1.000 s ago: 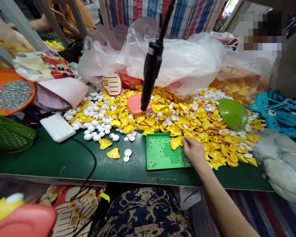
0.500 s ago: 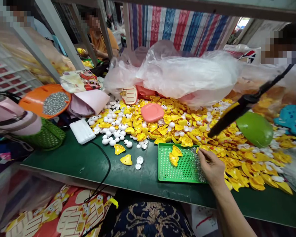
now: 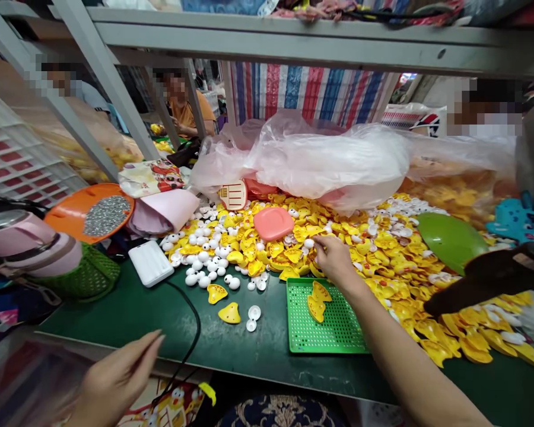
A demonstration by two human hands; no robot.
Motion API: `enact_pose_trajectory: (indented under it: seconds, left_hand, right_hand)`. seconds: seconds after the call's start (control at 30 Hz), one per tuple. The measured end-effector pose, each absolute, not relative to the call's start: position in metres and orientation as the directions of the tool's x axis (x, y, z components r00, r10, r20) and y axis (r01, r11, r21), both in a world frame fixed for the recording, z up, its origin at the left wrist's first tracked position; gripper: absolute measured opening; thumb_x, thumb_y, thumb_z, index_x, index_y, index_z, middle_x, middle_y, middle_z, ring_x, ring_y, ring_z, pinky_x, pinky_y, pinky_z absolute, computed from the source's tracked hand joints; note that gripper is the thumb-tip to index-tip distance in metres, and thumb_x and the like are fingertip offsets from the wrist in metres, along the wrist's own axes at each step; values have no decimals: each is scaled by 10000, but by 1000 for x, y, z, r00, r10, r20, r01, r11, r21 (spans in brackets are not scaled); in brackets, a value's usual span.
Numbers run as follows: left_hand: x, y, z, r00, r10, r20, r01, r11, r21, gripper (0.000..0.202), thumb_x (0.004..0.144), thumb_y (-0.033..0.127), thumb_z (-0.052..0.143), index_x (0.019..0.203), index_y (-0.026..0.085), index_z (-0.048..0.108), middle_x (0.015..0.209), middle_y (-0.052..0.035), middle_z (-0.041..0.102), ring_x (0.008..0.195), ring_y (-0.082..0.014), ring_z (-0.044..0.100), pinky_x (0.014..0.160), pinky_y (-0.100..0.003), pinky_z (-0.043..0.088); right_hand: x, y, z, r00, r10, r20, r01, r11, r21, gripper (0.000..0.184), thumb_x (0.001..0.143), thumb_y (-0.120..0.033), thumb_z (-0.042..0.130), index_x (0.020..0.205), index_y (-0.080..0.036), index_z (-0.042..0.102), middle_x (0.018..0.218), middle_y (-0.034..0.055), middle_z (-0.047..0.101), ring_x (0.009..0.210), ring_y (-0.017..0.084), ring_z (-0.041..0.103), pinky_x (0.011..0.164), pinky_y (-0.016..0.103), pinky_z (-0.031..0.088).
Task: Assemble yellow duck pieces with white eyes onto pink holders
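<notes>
Green worktable (image 3: pixel 244 356) bears yellow shells (image 3: pixel 293 255); right hand (image 3: pixel 334 259) points forward, touching them, hold unclear; left hand (image 3: pixel 120 379) open.

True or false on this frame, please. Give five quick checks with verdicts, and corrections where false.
1. The right hand is at the yellow pile, just beyond the green perforated tray. True.
2. The left hand rests on that tray. False: it is at lower left, away from the tray.
3. Two yellow pieces lie on the tray. True.
4. The orange dish holds white balls. False: it holds small silver-grey beads.
5. A pink oval piece lies on the yellow pieces. True.
</notes>
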State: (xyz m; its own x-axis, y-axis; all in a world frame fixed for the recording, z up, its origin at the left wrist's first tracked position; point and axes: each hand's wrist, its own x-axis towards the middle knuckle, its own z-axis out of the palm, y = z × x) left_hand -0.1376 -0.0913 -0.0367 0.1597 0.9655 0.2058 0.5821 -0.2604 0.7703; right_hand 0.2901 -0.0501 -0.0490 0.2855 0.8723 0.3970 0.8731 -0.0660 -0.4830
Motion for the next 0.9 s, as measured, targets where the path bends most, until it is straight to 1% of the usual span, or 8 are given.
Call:
enact_pose_trajectory:
  seconds: [0.07,0.13,0.23,0.33,0.47,0.63,0.77,0.9]
  left_hand:
    - [-124,-74,-56,286,948,139,668,-302,680,144,713,390,673,808,299,731,787,36,745,685,-197,672,671,-253,528]
    - [-101,-61,-68,432,902,-3,724,-345,597,301,757,430,595,915,211,730,741,-31,734,638,-202,657,596,-251,492]
    - [-60,-50,-71,540,833,-123,733,-394,554,338,818,355,496,1020,165,689,779,-57,713,675,-197,636,619,-256,454]
    - [-27,-44,-61,637,749,-180,688,-448,570,327,815,310,506,1065,167,661,864,-72,702,736,-200,622,651,-261,432]
    - [-8,-36,-45,629,759,-166,705,-468,533,286,820,296,492,981,155,682,738,-63,668,681,-195,584,621,-262,383]
    - [-2,-29,-41,601,785,-154,629,-345,696,354,822,362,477,944,100,681,604,-9,569,551,-142,482,524,-236,307]
    - [1,-36,-51,629,750,-205,565,-260,783,350,808,362,491,898,85,685,592,-1,546,544,-131,477,501,-225,294]
    - [5,-50,-62,635,714,-294,516,-109,850,330,783,362,535,895,91,686,593,-7,578,521,-126,489,477,-215,318]
  right_hand:
    - [289,-28,-49,309,866,393,877,-99,-470,309,835,-181,471,1048,-114,684,1051,154,690,1003,255,608,923,401,426]
    - [284,-11,-54,315,870,380,881,-119,-457,314,820,-241,525,1071,-127,676,1103,163,664,1054,286,563,953,437,371]
    - [270,1,-65,322,877,356,877,-133,-462,344,759,-285,617,1081,-178,673,1140,162,637,1091,333,497,947,494,303]
    - [259,0,-74,345,868,357,848,-126,-514,290,771,-226,575,1039,-198,683,1144,150,629,1076,322,481,944,505,257]
    - [258,-6,-69,420,828,372,753,-90,-651,254,777,-226,500,939,-151,681,1047,150,648,1018,289,509,936,464,289]
    - [255,5,-53,597,772,217,469,-117,-875,338,824,-352,389,895,-133,636,800,105,651,729,219,584,658,330,450]
    - [239,33,-58,621,783,-28,207,-198,-958,374,812,-470,412,682,-168,591,475,17,520,431,167,500,426,279,387]
    - [226,57,-62,620,772,-139,68,-229,-971,212,673,-361,607,657,-151,590,439,-12,498,410,143,470,420,261,373]
